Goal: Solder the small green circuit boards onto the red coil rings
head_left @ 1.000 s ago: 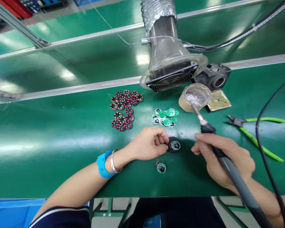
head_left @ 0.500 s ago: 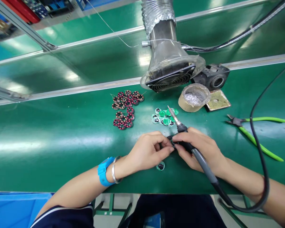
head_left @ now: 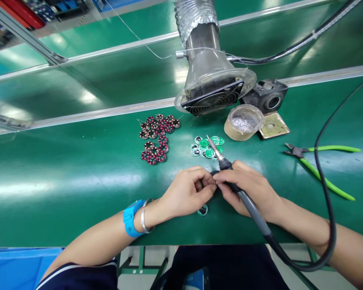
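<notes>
A soldering iron [head_left: 254, 209] lies across my right hand [head_left: 251, 189], its bare tip pointing up and away from me. That hand's thumb and forefinger also pinch at a small dark part, mostly hidden by the fingers. My left hand [head_left: 190, 189] meets it there, its fingertips closed on the same spot; I cannot make out what exactly they hold. Just below the fingers lies a small round green circuit board [head_left: 203, 210] with a dark centre. Beyond the iron's tip is a pile of similar green round boards [head_left: 209, 153].
Several copper-and-red wound ring coils [head_left: 154, 154] lie left of the boards. A fume extractor hood [head_left: 214, 96] hangs over the back. Near it are a tub of solder bits [head_left: 240, 131], a sponge tray [head_left: 274, 125] and a black iron stand [head_left: 266, 96]. Green-handled cutters [head_left: 323, 169] lie right.
The whole view has shifted slightly, so things sit a little further left. My hands stay together, with the fingertips drawn slightly closer around the small part.
</notes>
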{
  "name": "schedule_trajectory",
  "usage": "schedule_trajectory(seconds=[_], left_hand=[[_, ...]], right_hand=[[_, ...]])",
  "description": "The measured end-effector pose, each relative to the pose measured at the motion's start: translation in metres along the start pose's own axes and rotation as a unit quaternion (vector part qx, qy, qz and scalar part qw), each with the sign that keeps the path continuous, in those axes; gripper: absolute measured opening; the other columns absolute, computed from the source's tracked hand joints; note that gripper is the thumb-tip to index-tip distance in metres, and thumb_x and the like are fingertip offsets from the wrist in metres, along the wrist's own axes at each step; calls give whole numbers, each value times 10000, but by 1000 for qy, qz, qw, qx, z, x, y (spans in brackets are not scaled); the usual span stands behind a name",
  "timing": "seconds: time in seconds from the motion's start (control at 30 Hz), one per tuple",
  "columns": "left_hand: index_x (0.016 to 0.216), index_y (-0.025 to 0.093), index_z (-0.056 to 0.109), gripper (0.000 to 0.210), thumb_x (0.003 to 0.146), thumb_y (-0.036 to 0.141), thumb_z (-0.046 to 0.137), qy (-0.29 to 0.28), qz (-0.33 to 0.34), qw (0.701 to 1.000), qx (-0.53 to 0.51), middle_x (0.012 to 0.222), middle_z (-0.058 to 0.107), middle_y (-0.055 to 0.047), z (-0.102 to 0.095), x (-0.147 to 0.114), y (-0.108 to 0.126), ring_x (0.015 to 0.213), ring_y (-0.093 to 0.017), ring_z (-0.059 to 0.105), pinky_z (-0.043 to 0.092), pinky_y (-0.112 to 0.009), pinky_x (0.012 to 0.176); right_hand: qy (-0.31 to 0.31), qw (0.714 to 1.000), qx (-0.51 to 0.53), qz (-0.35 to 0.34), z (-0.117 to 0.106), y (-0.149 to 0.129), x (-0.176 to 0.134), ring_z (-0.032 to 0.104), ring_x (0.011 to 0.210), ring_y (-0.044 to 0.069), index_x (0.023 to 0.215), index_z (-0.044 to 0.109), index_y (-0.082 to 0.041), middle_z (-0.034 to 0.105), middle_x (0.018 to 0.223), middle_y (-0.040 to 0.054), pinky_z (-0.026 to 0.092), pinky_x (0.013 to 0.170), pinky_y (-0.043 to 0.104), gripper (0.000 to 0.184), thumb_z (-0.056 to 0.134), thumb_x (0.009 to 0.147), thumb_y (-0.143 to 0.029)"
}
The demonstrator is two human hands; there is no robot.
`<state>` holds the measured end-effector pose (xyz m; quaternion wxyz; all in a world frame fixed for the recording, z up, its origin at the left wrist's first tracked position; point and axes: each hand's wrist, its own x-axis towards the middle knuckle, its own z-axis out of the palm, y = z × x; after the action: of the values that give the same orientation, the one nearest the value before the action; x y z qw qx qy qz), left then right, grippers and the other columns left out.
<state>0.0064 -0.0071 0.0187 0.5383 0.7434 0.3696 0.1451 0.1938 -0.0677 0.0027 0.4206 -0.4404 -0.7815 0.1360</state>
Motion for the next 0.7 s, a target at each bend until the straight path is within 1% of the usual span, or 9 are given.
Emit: schedule_trajectory(seconds=[0.1,0.23,0.3,0.47,0.6,0.7], left_hand=[[747,149,584,70,806,180,606,-2,7,1000,3,694,510,42,-1,0,0,553,-50,450,369,-176,499],[740,155,575,78,810,175,602,-8,8,1000,12,692,511,41,-2,-1,0,566,-57,456,381,-181,511],[740,157,573,94,825,190,597,-11,6,1000,18,691,513,40,-2,-1,0,570,-61,456,383,-185,513],[795,155,590,105,855,241,586,-21,-9,1000,19,721,536,31,-1,-2,-3,582,-69,480,394,-200,525],[815,152,601,74,847,216,584,-26,-19,999,16,731,546,29,-1,-3,-2,570,-65,481,400,-196,521],[773,149,584,75,839,185,575,-19,-9,999,25,694,522,38,-1,-3,0,560,-59,463,388,-181,508]], right_hand=[[-25,1000,3,-3,1,1,0,469,653,125,1152,540,-174,579,742,-10,425,610,262,329,540,848,-49],[1,1000,3,-7,0,0,2,461,634,119,1140,543,-178,557,723,-20,415,589,249,319,542,845,-54],[3,1000,1,-5,0,0,3,460,644,118,1138,542,-169,557,734,-15,419,597,249,315,555,843,-61],[-42,999,-2,6,0,2,0,471,689,132,1213,504,-167,605,803,5,444,643,267,362,519,867,-61],[-76,997,3,28,1,1,-3,503,739,146,1250,471,-177,628,871,21,473,683,286,374,488,888,-81],[-80,996,2,36,4,2,-3,502,746,149,1253,467,-187,625,872,19,476,685,286,379,477,890,-79]])
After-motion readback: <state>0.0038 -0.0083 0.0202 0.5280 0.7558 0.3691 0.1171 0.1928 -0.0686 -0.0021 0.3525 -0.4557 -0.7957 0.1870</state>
